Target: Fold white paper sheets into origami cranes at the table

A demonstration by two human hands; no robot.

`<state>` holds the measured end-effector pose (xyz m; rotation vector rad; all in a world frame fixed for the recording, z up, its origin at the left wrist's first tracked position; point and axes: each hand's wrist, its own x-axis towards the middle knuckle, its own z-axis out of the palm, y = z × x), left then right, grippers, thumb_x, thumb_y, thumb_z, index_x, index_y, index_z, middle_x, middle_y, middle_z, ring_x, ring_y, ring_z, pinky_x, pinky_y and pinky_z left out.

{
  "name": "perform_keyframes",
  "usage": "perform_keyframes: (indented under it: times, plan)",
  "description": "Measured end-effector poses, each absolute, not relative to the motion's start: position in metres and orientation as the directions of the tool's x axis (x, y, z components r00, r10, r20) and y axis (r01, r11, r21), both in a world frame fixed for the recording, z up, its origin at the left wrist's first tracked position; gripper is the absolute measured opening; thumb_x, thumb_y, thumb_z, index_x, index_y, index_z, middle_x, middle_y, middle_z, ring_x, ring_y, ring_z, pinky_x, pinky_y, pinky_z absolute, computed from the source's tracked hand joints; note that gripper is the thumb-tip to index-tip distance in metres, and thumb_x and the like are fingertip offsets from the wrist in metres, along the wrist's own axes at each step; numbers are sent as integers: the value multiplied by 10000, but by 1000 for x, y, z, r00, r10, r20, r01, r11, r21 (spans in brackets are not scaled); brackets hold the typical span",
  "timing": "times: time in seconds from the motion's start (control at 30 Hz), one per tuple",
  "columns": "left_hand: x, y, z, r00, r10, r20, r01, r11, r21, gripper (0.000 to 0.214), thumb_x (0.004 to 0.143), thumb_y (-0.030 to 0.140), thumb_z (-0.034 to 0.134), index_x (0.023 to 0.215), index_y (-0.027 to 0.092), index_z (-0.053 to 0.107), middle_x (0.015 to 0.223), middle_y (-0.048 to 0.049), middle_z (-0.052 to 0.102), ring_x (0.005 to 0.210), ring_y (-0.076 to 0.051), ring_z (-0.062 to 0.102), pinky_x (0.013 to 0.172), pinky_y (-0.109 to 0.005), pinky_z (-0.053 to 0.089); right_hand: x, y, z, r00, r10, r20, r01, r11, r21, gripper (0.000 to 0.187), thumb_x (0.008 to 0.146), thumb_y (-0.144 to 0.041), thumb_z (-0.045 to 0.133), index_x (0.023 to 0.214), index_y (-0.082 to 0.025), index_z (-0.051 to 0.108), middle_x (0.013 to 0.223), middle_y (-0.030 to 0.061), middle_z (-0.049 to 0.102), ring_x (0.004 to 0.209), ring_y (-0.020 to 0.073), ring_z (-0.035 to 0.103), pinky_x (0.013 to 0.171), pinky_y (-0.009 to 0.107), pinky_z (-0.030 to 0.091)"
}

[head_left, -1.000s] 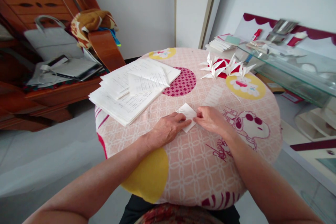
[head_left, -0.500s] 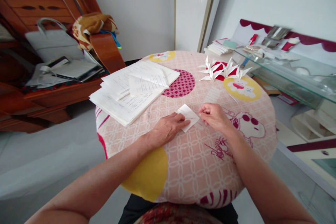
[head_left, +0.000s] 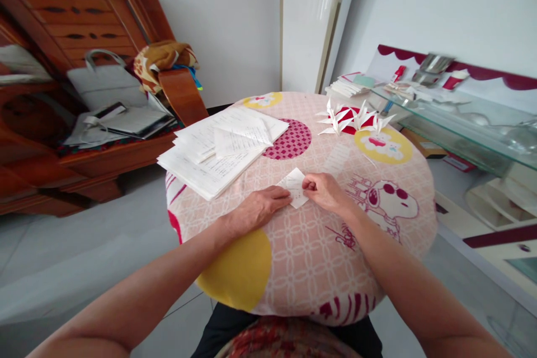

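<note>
A person seated at the near edge of the round, cloth-covered surface (head_left: 310, 268) appears to be at a folding step, working a small piece of white paper (head_left: 296, 183) with both hands. The paper lies near the middle of the surface, roughly diamond-shaped, one corner toward the far edge and one toward the near edge, with faint marks on its face.

The left hand (head_left: 260, 210) rests low over the cloth, its fingers stretched out and held together rather than gripping, the tips touching the paper's left side as if to steady it. The right hand (head_left: 326, 191) is curled, with thumb and forefinger brought together at the paper's right corner; they seem to pinch it, though how much paper lies between them cannot be told. The exact layering of the folds is too small to read.

Toward the left edge of the surface lies a stack of handwritten sheets (head_left: 197, 180), with a loose folded sheet (head_left: 243, 139) on top. Near the far right edge stand several white paper cranes (head_left: 337, 121), well apart from the hands. A printed Snoopy figure (head_left: 392, 199) marks the cloth toward the right edge.

The next move, as judged from this position, calls for the left fingers to keep the piece from sliding on the soft cloth while the right fingers line up the corner before pressing a crease. A slip at this stage could leave the edges uneven.
</note>
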<state>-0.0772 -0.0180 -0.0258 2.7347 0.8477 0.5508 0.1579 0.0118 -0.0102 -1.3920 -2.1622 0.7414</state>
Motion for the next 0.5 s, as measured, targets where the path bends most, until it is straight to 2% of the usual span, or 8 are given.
perform_keyframes:
  times: [0.13, 0.2, 0.3, 0.33, 0.43, 0.5]
  plan:
    - [-87, -23, -28, 743, 580, 335, 476, -809, 344, 351, 949, 86, 436, 1179, 178, 685, 1245, -103, 677, 1155, -190, 643, 970, -347, 560, 158, 13, -13, -373, 923, 97, 663, 339, -667, 153, 710, -36, 600, 750, -167, 669, 660, -3, 660, 606, 129, 589, 579, 227, 378]
    - [-89, -23, -30, 703, 596, 389, 474, -800, 369, 326, 931, 76, 450, 1084, 174, 720, 1188, -93, 702, 1109, -181, 663, 940, -332, 565, 158, 15, -15, -371, 923, 104, 652, 339, -678, 154, 698, -35, 599, 744, -164, 669, 653, -7, 653, 601, 127, 585, 580, 226, 379]
    - [-85, -15, -27, 550, 699, 456, 527, -715, 459, 276, 875, 56, 473, 823, 154, 726, 966, -71, 738, 905, -157, 696, 835, -293, 564, 160, 17, -17, -381, 916, 122, 624, 353, -697, 156, 682, -32, 595, 731, -162, 665, 640, -15, 642, 597, 124, 579, 585, 224, 383]
    - [-81, -9, -25, 451, 758, 470, 578, -650, 493, 260, 863, 59, 479, 839, 148, 722, 923, -67, 737, 855, -153, 692, 807, -286, 554, 161, 18, -18, -389, 913, 124, 615, 357, -703, 152, 679, -35, 597, 727, -162, 663, 634, -19, 638, 595, 123, 577, 587, 224, 386]
    - [-65, 12, -15, 254, 897, 363, 715, -427, 554, 252, 864, 172, 574, 1080, 146, 702, 936, -68, 731, 788, -159, 666, 727, -275, 508, 162, 19, -19, -399, 908, 126, 593, 361, -720, 132, 677, -54, 606, 727, -161, 665, 630, -22, 635, 601, 125, 576, 601, 227, 401]
    - [-52, 25, -9, 238, 940, 243, 772, -335, 539, 180, 817, 224, 649, 963, 139, 711, 783, -34, 692, 714, -159, 622, 658, -261, 445, 163, 19, -21, -398, 908, 132, 582, 362, -728, 114, 685, -74, 607, 730, -160, 666, 633, -20, 635, 604, 127, 576, 599, 229, 401]
